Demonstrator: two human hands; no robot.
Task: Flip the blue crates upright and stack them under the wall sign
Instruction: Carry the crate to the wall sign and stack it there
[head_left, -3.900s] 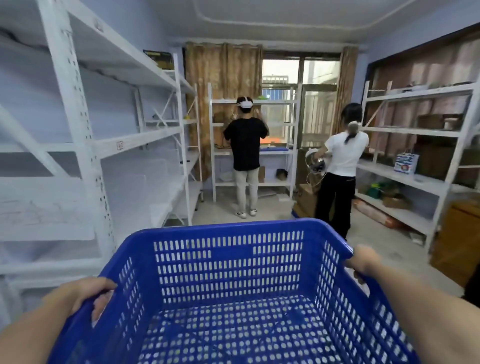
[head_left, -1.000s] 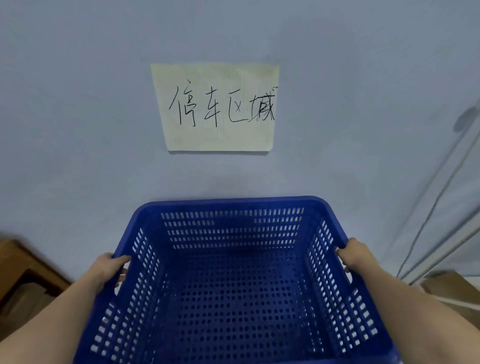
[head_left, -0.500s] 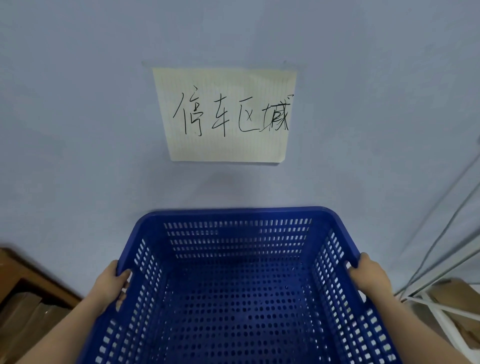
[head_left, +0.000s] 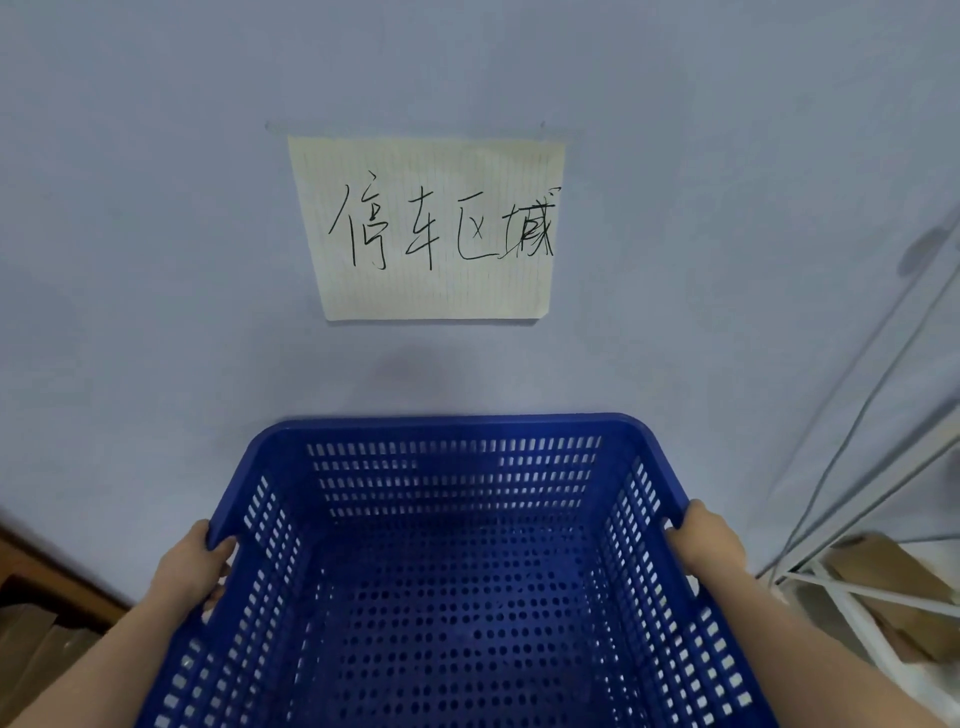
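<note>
An upright, perforated blue crate (head_left: 452, 582) fills the lower middle of the head view, its far rim close to the pale blue wall. My left hand (head_left: 189, 566) grips its left rim and my right hand (head_left: 706, 540) grips its right rim. Directly above the crate, a yellowish paper sign (head_left: 431, 228) with handwritten black characters is stuck on the wall. The crate's underside and whatever lies below it are hidden.
Brown cardboard and a wooden edge (head_left: 41, 618) sit low at the left. At the right stand a white shelf frame (head_left: 852, 597), grey cables (head_left: 857, 415) running down the wall, and a cardboard box (head_left: 898, 592) on the floor.
I turned from the room with shelves and two people to face the wall. Over the last second the crate and both hands sank lower in view, and the sign now appears larger.
</note>
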